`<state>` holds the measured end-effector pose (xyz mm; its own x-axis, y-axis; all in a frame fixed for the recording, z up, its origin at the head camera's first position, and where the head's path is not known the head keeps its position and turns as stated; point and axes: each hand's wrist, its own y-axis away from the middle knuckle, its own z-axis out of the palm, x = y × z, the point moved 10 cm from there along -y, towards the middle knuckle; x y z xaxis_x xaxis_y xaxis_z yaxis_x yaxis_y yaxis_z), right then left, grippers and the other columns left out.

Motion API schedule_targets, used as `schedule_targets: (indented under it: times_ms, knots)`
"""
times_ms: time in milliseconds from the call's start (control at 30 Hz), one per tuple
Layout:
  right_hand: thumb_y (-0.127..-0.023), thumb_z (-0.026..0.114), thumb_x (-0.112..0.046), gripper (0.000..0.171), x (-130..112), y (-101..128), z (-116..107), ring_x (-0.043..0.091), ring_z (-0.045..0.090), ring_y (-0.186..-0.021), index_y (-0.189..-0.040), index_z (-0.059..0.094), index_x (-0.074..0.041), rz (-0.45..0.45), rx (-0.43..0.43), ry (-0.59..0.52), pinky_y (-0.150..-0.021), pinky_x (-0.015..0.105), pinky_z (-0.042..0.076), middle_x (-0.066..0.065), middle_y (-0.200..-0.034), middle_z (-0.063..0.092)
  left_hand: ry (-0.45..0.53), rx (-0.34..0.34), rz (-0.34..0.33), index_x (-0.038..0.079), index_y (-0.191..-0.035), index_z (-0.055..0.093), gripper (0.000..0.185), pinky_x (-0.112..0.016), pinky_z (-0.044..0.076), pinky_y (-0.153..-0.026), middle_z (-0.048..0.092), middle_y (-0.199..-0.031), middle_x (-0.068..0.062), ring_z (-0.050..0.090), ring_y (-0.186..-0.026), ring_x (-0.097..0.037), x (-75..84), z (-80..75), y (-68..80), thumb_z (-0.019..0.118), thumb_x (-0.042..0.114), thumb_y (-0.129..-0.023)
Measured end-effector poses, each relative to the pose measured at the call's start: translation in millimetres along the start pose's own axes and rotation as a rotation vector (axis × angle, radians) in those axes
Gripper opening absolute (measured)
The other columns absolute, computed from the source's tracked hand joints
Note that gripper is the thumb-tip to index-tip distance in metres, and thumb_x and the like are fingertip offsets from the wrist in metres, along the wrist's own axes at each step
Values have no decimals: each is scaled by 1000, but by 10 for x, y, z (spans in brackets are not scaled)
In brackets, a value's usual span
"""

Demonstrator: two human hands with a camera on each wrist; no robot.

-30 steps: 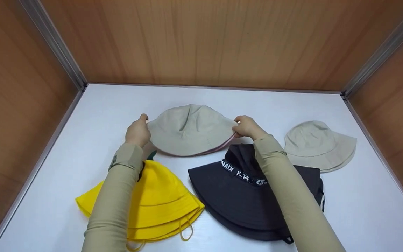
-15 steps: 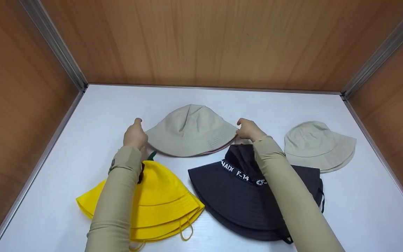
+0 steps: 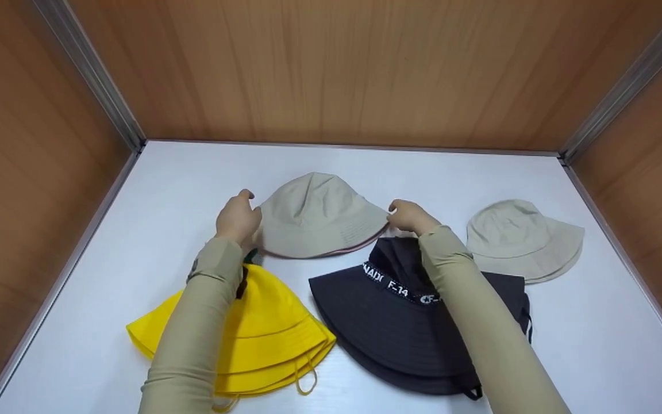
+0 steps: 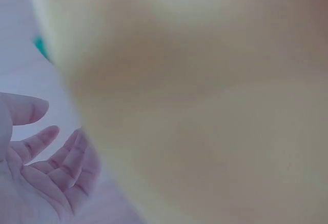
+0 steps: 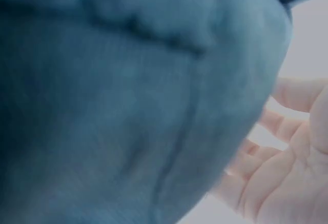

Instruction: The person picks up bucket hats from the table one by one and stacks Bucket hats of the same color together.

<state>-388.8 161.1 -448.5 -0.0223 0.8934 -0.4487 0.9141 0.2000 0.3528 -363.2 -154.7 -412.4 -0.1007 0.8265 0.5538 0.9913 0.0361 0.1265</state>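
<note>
A beige bucket hat lies flat on the white table, at the middle toward the back. My left hand is at its left brim edge, thumb up, and seems to touch it. My right hand is at the right brim edge. In the left wrist view the left hand shows a bare palm with relaxed fingers, holding nothing, beside a blurred yellow hat. The right wrist view shows the right hand with loosely spread fingers next to the dark hat.
A yellow bucket hat with chin cords lies under my left forearm. A black lettered hat lies under my right forearm. Another beige hat sits at the right. Wooden walls enclose the table on three sides.
A second ago both hands gripped the beige hat's brim; they let go. The left hand has since moved right against the hat's left side, and the hat looks narrower.
</note>
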Motion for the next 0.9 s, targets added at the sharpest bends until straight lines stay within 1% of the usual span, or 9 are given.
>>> schedule_targets:
  times_ms: [67, 100, 133, 267, 433, 533, 700, 767, 900]
  knots:
    - [-93, 43, -14, 42, -61, 22, -36, 33, 55, -102, -127, 48, 11, -28, 25, 7, -92, 42, 44, 28, -122, 55, 23, -1, 31, -5, -135, 42, 42, -47, 44, -96, 53, -128, -27, 53, -116, -38, 98, 2, 0, 40, 16, -98]
    - [-93, 43, -14, 41, -93, 39, -61, 36, 52, -111, -126, 49, 11, -41, 41, 2, -98, 45, 41, 28, -129, 52, 36, -3, 44, -5, -134, 42, 42, -47, 44, -96, 53, -128, -26, 53, -116, -38, 148, 3, 6, 40, 16, -98]
    - [-93, 43, -14, 41, -117, 58, -82, 38, 51, -115, -125, 50, 10, -50, 51, -14, -100, 47, 40, 29, -129, 52, 52, -11, 57, -4, -133, 43, 42, -47, 44, -96, 53, -127, -26, 53, -116, -37, 198, 10, 17, 40, 17, -98]
    - [-95, 43, -15, 37, -211, 171, -164, 37, 57, -109, -122, 54, 8, -100, 89, -87, -92, 46, 46, 28, -124, 56, 122, -38, 106, -3, -131, 47, 39, -45, 46, -94, 54, -127, -23, 55, -113, -35, 408, 58, 112, 43, 19, -98]
    - [-95, 46, -15, 33, -305, 358, -142, 36, 62, -96, -116, 58, 8, -213, 91, -162, -84, 44, 49, 27, -116, 61, 147, -25, 188, -1, -119, 56, 30, -41, 49, -89, 60, -118, -19, 60, -105, -30, 667, 159, 335, 49, 18, -96]
    - [-95, 47, -14, 31, -322, 495, -140, 36, 63, -94, -114, 59, 8, -269, 100, -185, -82, 43, 49, 26, -113, 62, 150, -40, 225, 2, -113, 60, 26, -39, 50, -86, 63, -113, -16, 62, -101, -28, 787, 262, 483, 52, 18, -95]
    - [-96, 50, -14, 27, -326, 742, -159, 32, 63, -96, -112, 61, 4, -318, 107, -224, -84, 41, 48, 23, -111, 64, 177, -82, 272, 6, -108, 62, 20, -35, 52, -83, 64, -106, -9, 62, -94, -23, 924, 429, 737, 56, 19, -95]
    - [-96, 51, -14, 26, -310, 849, -142, 30, 63, -95, -112, 62, 3, -332, 93, -239, -84, 39, 48, 23, -111, 64, 167, -96, 295, 7, -106, 63, 18, -34, 53, -81, 64, -102, -8, 62, -90, -21, 965, 495, 845, 58, 19, -94]
    - [-96, 51, -14, 27, -253, 1052, -90, 26, 63, -91, -112, 60, 6, -375, 61, -268, -83, 34, 49, 23, -106, 65, 89, -127, 368, 7, -102, 63, 15, -32, 52, -75, 64, -96, -6, 60, -82, -18, 1043, 650, 1058, 62, 17, -92]
